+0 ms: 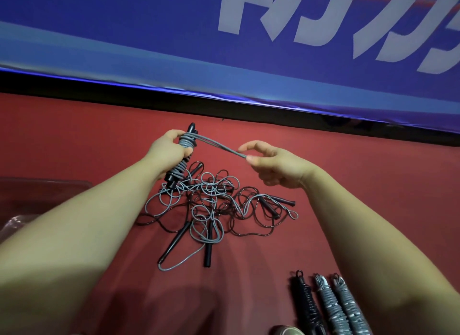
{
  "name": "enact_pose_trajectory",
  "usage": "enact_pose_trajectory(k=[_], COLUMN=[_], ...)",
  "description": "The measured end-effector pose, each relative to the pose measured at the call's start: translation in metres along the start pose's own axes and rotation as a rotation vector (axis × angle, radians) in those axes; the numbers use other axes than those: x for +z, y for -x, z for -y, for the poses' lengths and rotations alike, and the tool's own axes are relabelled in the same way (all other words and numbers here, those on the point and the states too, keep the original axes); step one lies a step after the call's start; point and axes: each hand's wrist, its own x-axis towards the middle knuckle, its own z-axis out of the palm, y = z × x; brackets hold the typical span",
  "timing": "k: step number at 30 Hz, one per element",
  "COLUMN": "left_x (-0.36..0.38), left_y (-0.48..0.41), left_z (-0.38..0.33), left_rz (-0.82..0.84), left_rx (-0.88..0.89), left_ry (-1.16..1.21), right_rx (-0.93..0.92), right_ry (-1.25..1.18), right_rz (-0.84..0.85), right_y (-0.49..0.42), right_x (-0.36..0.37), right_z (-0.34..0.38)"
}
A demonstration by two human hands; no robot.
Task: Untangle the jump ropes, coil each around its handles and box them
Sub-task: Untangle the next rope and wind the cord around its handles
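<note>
My left hand [167, 153] grips a pair of black handles [179, 167] with grey rope coiled around them, held above the red table. My right hand [271, 164] pinches the doubled free end of that grey rope [219, 146], stretched taut to the right of the handles. Below lies a tangle of grey and black ropes [214, 205] with several loose black handles. Three finished bundles lie at the bottom right: one black [307, 307], two grey [336, 309].
A clear plastic box [37, 197] sits at the left edge, partly behind my left forearm. A blue banner [224, 60] hangs behind the table's far edge. A round object [286, 331] peeks in at the bottom.
</note>
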Motion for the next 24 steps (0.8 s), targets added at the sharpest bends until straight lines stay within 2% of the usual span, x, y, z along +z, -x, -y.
enact_pose_trajectory(k=[2, 5, 8, 11, 15, 16, 17, 18, 19, 20, 22, 24], left_x=[0.001, 0.002, 0.002, 0.001, 0.004, 0.006, 0.007, 0.008, 0.008, 0.007, 0.005, 0.002], left_y=[-0.001, -0.002, -0.003, -0.003, -0.002, -0.002, -0.002, -0.003, -0.002, -0.003, -0.003, -0.003], left_z=[0.0, 0.003, 0.004, 0.0, -0.005, -0.006, -0.008, -0.009, -0.009, -0.008, -0.005, -0.003], left_rz=[-0.003, 0.01, 0.002, -0.001, 0.012, 0.018, 0.022, 0.024, 0.022, 0.016, 0.005, 0.003], left_rx=[0.0, -0.013, -0.008, 0.004, 0.006, 0.004, 0.002, 0.001, -0.006, -0.014, -0.022, -0.017], left_ry=[-0.008, -0.024, -0.011, 0.006, 0.041, 0.058, 0.073, 0.084, 0.093, 0.102, 0.108, 0.103], right_rx=[-0.019, -0.085, -0.085, -0.103, -0.142, -0.132, -0.115, -0.109, -0.148, -0.238, -0.388, -0.453], right_ry=[0.255, 0.661, 1.02, 1.012, 0.536, 0.508, 0.631, 0.894, 1.173, 1.354, 1.373, 1.123], right_rz=[-0.086, -0.374, -0.497, -0.551, -0.733, -0.792, -0.844, -0.902, -0.946, -0.943, -0.889, -0.898], right_y=[0.0, -0.001, -0.001, -0.003, -0.006, -0.006, -0.006, -0.004, -0.002, 0.001, 0.005, 0.004], right_x=[0.001, 0.003, 0.001, -0.004, -0.002, 0.0, 0.001, 0.001, 0.001, 0.001, 0.0, 0.003], right_z=[0.005, 0.012, 0.013, 0.012, 0.015, 0.015, 0.014, 0.012, 0.009, 0.007, 0.01, 0.016])
